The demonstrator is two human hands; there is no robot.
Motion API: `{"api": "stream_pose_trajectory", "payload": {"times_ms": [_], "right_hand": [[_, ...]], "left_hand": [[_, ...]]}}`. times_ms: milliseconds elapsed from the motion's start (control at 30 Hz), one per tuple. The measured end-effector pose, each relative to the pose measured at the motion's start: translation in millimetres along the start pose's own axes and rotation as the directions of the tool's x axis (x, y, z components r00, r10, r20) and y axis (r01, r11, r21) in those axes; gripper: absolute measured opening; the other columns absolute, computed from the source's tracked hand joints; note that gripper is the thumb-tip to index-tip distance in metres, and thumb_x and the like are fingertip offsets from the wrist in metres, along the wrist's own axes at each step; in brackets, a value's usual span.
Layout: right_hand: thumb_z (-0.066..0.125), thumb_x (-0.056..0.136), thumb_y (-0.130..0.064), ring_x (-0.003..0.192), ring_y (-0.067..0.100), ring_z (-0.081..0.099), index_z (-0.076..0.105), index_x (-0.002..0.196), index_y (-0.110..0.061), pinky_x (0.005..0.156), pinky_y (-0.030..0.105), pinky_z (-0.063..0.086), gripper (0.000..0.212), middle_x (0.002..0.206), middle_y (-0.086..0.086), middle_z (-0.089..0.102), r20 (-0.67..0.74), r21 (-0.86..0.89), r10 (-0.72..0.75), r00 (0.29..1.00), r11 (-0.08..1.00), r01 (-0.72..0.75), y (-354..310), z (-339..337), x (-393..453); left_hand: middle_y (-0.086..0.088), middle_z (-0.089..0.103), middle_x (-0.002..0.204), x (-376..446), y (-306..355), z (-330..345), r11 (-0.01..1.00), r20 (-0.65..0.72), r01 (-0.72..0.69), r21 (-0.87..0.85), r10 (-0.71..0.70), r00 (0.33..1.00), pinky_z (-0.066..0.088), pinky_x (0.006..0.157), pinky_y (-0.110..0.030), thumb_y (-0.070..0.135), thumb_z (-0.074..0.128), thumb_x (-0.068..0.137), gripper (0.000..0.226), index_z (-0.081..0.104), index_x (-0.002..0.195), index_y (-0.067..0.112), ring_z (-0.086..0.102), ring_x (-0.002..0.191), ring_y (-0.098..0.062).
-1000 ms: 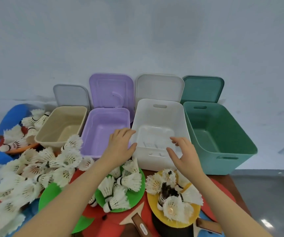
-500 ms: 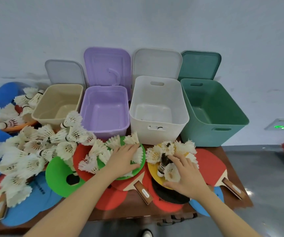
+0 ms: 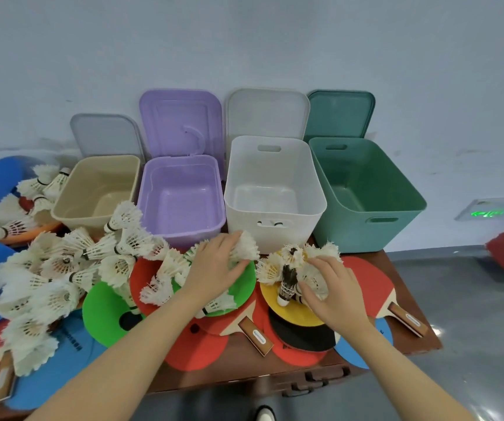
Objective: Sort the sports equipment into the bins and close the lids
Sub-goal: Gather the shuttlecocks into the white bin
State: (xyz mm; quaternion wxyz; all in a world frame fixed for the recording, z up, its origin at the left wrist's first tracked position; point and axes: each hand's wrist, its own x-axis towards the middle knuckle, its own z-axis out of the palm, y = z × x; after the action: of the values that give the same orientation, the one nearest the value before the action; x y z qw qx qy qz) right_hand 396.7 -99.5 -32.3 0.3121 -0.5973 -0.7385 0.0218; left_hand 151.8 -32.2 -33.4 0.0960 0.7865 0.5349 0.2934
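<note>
Two bare forearms reaching over a wooden table heaped with sports gear. Left hand curled over a cluster of white shuttlecocks on a green paddle, fingers grasping the feathers; cork ends hidden under the palm. Right hand closed around another white shuttlecock on a yellow paddle, just beside a dark-feathered shuttlecock standing cork down. Behind, in a row against a pale wall: beige bin, purple bin, white bin, green bin, all smooth plastic with rounded corners, all open and holding nothing visible. Four lids propped upright behind them: grey lid, purple lid, white lid, green lid, lower edges hidden by the bins. To the left, a loose pile of feathered shuttlecocks burying much of the paddles beneath. Red paddle with a wooden handle near the table's right edge; black paddle and blue paddle largely covered by the right forearm and the yellow one. More blue discs cut off at the left border. Toe of a shoe cropped at the bottom. Green glowing sign on the floor at right, too blurred to read.
</note>
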Motion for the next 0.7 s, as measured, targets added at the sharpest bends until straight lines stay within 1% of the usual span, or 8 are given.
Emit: {"api": "stream_pose_trajectory", "payload": {"times_ms": [100, 167, 233, 333, 433, 500, 600, 700], "right_hand": [[0.054, 0.082, -0.042, 0.103, 0.015, 0.056, 0.061, 0.112, -0.013, 0.083, 0.031, 0.043, 0.043, 0.111, -0.001, 0.061, -0.068, 0.047, 0.002, 0.998, 0.999, 0.001, -5.7, -9.6, 23.8], [0.055, 0.082, -0.042, 0.102, 0.016, 0.056, 0.061, 0.113, -0.013, 0.083, 0.034, 0.044, 0.043, 0.11, 0.0, 0.06, -0.115, 0.055, 0.003, 0.993, 0.998, 0.003, -6.9, -16.3, 41.6], [0.058, 0.083, -0.038, 0.102, 0.017, 0.055, 0.059, 0.114, -0.012, 0.084, 0.034, 0.043, 0.041, 0.111, 0.001, 0.059, -0.171, 0.068, 0.015, 0.985, 0.998, -0.003, -6.6, -21.8, 62.0], [0.065, 0.082, -0.031, 0.104, 0.014, 0.05, 0.057, 0.116, -0.013, 0.085, 0.034, 0.039, 0.04, 0.115, 0.001, 0.056, -0.225, 0.1, 0.051, 0.973, 0.995, -0.029, -7.6, -25.2, 101.7], [0.068, 0.083, -0.03, 0.11, 0.015, 0.048, 0.053, 0.122, -0.016, 0.091, 0.037, 0.036, 0.044, 0.122, 0.0, 0.051, -0.176, 0.117, 0.093, 0.98, 0.99, -0.073, -2.9, -19.8, 143.3], [0.067, 0.083, -0.031, 0.112, 0.018, 0.049, 0.052, 0.124, -0.016, 0.094, 0.039, 0.038, 0.046, 0.125, 0.0, 0.05, -0.127, 0.092, 0.105, 0.986, 0.991, -0.093, 4.8, -12.4, 163.4], [0.065, 0.084, -0.034, 0.112, 0.021, 0.051, 0.048, 0.129, -0.015, 0.096, 0.04, 0.042, 0.052, 0.132, 0.0, 0.047, -0.032, 0.065, 0.124, 0.992, 0.99, -0.122, 16.8, -1.7, 182.8], [0.062, 0.085, -0.042, 0.125, 0.019, 0.043, 0.039, 0.137, -0.017, 0.105, 0.037, 0.031, 0.062, 0.143, -0.002, 0.039, 0.07, -0.022, 0.135, 0.988, 0.991, -0.134, 29.5, 3.9, 193.6]], "left_hand": [[-0.005, 0.061, 0.112, 20.5, 7.9, -14.7, 0.997, -0.087, -0.07, 0.039, 0.073, 0.993, 0.034, 0.085, -0.033, 0.045, 0.053, 0.08, 0.059, 0.051, 0.129, 0.011, 0.057, 0.102, -0.026], [-0.006, 0.062, 0.108, 38.8, 12.8, -23.5, 0.995, -0.118, -0.086, 0.058, 0.092, 0.989, 0.036, 0.082, -0.034, 0.046, 0.048, 0.079, 0.06, 0.053, 0.126, 0.011, 0.059, 0.096, -0.027], [-0.007, 0.062, 0.106, 60.5, 16.5, -29.9, 0.994, -0.151, -0.081, 0.074, 0.091, 0.984, 0.04, 0.08, -0.036, 0.045, 0.05, 0.078, 0.058, 0.054, 0.125, 0.01, 0.059, 0.094, -0.029], [-0.009, 0.062, 0.106, 96.4, 21.8, -32.9, 0.992, -0.174, -0.063, 0.111, 0.082, 0.981, 0.041, 0.08, -0.039, 0.033, 0.064, 0.078, 0.053, 0.054, 0.125, 0.01, 0.058, 0.095, -0.032], [-0.011, 0.059, 0.112, 130.1, 26.6, -29.9, 0.985, -0.119, -0.02, 0.173, 0.041, 0.992, 0.038, 0.084, -0.041, 0.029, 0.065, 0.082, 0.053, 0.049, 0.129, 0.01, 0.055, 0.099, -0.034], [-0.012, 0.057, 0.116, 147.8, 28.5, -25.8, 0.974, -0.096, 0.007, 0.225, 0.015, 0.995, 0.035, 0.087, -0.041, 0.03, 0.061, 0.084, 0.054, 0.045, 0.132, 0.011, 0.052, 0.103, -0.034], [-0.007, 0.053, 0.125, 167.4, 27.1, -18.1, 0.938, -0.092, 0.065, 0.341, -0.035, 0.995, 0.031, 0.091, -0.037, 0.032, 0.055, 0.088, 0.058, 0.034, 0.139, 0.015, 0.047, 0.111, -0.03], [-0.003, 0.042, 0.136, 181.8, 25.7, -12.9, 0.904, -0.018, 0.074, 0.421, -0.073, 0.997, 0.028, 0.096, -0.037, 0.037, 0.052, 0.089, 0.068, 0.02, 0.145, 0.015, 0.039, 0.121, -0.026]]}}
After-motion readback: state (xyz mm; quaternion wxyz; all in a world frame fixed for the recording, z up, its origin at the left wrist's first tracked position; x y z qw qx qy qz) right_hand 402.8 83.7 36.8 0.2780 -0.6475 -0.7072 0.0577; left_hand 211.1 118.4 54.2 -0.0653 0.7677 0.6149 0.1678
